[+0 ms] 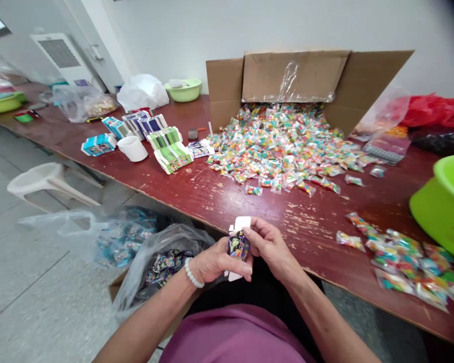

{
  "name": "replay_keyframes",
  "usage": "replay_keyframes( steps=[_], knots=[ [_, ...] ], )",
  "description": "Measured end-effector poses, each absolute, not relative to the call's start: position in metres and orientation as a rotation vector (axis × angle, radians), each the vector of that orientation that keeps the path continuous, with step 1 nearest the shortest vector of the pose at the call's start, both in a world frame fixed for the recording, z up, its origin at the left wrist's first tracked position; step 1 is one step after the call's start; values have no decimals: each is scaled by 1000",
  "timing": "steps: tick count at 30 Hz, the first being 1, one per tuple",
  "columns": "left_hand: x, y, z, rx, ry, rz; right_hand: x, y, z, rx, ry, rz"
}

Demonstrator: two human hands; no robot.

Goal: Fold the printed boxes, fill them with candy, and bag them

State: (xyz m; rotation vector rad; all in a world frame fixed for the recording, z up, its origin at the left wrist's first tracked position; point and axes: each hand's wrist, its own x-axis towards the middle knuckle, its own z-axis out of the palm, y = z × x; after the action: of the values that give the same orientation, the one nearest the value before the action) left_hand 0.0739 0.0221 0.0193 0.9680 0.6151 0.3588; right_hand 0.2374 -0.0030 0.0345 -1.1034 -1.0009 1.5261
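A small dark printed carton (237,246) with white flaps open at top and bottom is held between both hands, just off the table's front edge. My left hand (221,262), with a beaded bracelet at the wrist, grips its lower left side, thumb across the front. The fingers of my right hand (267,244) close on its upper right side, near the top flap. Whether anything is inside the carton cannot be seen. Beyond the hands, a big heap of wrapped candies (283,141) spills from a cardboard box (295,75) lying on its side.
Flat carton stacks (170,148) and a white roll (132,148) lie on the red table (196,196) at left. More candy packets (408,262) and a green basin (442,201) are at right. Below left stand a bag of dark packets (168,264) and a white stool (41,179).
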Motion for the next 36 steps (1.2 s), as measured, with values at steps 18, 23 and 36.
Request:
replay_keyframes(
  steps=[18,23,36],
  knots=[
    [82,17,31,1209,806,574,222,-17,31,-1203,-1214,1235],
    [80,19,37,1212,759,603,223,-15,34,-1352,-1383,1099],
    [95,22,36,1277,735,662,215,-11,39,-1499,-1314,950]
  ],
)
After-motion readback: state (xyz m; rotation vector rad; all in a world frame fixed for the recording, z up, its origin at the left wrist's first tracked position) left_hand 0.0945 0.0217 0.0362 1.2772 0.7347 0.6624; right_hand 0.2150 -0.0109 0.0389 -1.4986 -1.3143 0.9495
